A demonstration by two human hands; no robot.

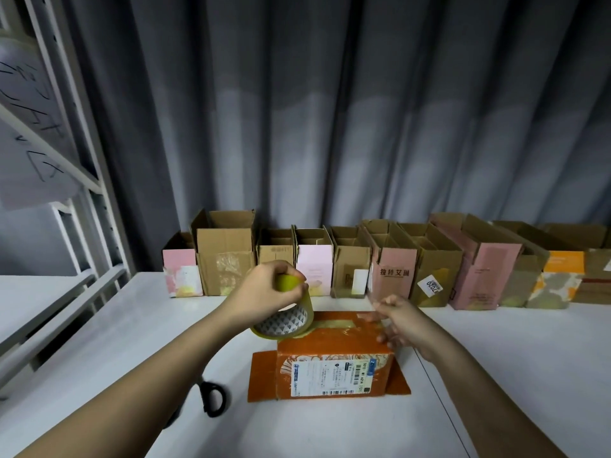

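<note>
Scissors (208,412) lie below L hand (264,289); tape roll (287,320) is gripped by it. Orange box (330,342) top is touched by R hand (401,325), fingers loosely straight, blurred.

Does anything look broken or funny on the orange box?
Yes. The orange box looks worn: its top is scuffed and wrinkled by the right hand, its shipping label is turned sideways, and its flaps splay on the table.
</note>
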